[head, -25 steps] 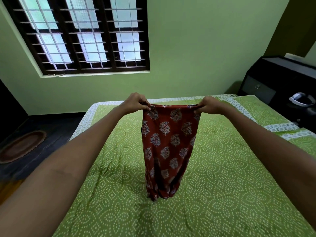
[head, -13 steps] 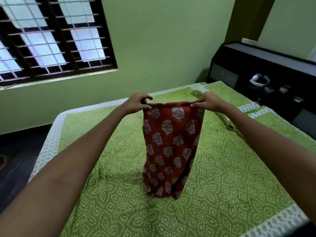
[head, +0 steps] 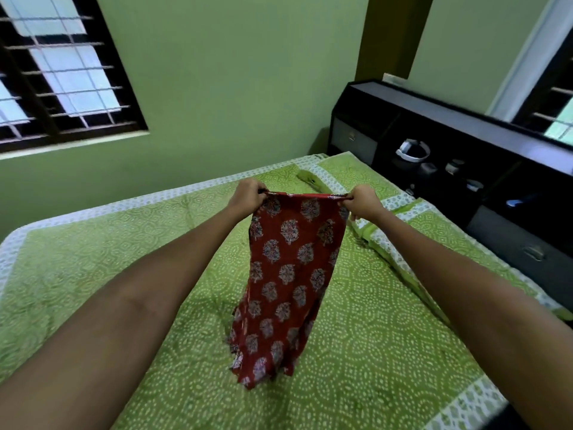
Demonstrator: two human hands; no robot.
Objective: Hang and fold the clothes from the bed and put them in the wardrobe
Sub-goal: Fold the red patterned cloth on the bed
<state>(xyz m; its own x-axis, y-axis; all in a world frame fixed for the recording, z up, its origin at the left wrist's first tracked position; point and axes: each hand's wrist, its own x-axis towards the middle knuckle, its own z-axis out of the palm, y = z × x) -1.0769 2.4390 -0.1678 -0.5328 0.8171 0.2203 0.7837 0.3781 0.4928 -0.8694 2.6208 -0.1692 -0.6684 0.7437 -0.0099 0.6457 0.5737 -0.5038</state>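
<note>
A red garment (head: 288,274) printed with pale floral motifs hangs lengthwise over the bed (head: 93,259), its lower end bunched on the green patterned bedspread. My left hand (head: 246,198) grips the left corner of its top edge. At the right corner, my right hand (head: 364,203) pinches the same edge. The top edge is stretched straight between both hands, held out in front of me at arm's length.
A dark headboard unit (head: 465,144) with shelves and drawers runs along the bed's right side, holding a white headset (head: 414,150) and small items. Green pillows (head: 397,218) lie against it. A barred window (head: 55,76) is on the left wall.
My view has swung to the right, bringing the headboard unit into sight. The garment's lower end has drifted toward me and bunched more on the bedspread. Both hands keep their hold.
</note>
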